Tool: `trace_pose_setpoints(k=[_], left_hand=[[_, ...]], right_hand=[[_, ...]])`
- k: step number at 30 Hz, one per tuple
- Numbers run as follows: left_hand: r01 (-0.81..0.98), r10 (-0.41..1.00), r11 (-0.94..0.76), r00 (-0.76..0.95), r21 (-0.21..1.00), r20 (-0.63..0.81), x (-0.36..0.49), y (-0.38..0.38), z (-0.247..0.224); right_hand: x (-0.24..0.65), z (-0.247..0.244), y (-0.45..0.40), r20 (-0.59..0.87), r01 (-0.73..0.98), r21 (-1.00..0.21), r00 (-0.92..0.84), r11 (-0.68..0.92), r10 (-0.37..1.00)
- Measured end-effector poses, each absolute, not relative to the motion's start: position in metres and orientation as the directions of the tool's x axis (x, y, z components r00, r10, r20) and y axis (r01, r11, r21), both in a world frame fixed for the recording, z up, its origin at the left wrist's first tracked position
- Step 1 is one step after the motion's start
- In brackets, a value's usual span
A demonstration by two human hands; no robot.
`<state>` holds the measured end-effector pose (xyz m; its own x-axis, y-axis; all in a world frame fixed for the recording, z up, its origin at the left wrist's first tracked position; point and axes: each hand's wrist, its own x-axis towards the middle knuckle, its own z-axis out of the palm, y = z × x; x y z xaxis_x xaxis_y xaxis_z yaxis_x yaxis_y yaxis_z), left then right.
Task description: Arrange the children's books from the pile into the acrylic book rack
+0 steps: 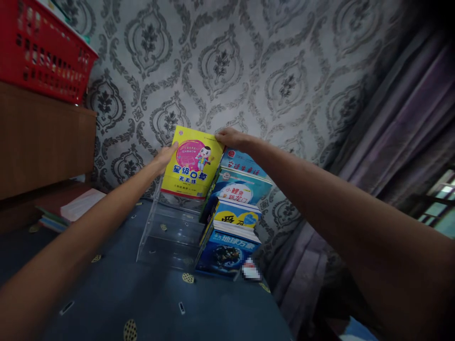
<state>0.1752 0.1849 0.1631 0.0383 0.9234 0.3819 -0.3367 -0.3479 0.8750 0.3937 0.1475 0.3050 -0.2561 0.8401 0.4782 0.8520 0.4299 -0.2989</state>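
Observation:
A yellow workbook with a pink circle and a cartoon child stands upright at the back left of a clear tiered rack. My left hand grips its left edge, thumb on the cover. At its top right corner my right hand is closed on it. Right beside it, the rack's other column carries a light blue book, a teal book, a yellow-and-blue book and a dark blue book with a globe at the front. The lower left tiers show bare plastic.
The rack stands on a dark blue patterned cloth against a papered wall. At left are a wooden cabinet, a red basket on top and stacked books. Purple curtains hang right. A small pixelated item lies by the rack.

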Motion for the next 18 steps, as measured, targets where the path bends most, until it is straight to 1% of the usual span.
trace_pose_setpoints(k=[5,9,14,18], left_hand=[[-0.269,0.924,-0.357,0.041,0.894,0.381,0.172,0.181,0.154],[-0.293,0.913,-0.377,0.041,0.879,0.405,0.173,0.178,0.151],[-0.274,0.907,-0.408,-0.015,0.871,0.421,0.174,0.173,0.147],[-0.247,0.895,-0.431,0.005,0.868,0.446,0.17,0.167,0.145]], right_hand=[[0.398,0.305,0.148,0.457,0.852,-0.302,-0.265,0.429,0.849],[0.401,0.303,0.149,0.466,0.841,-0.291,-0.292,0.457,0.835],[0.406,0.303,0.144,0.426,0.799,-0.358,-0.32,0.483,0.846],[0.41,0.305,0.138,0.414,0.79,-0.377,-0.322,0.483,0.852]])
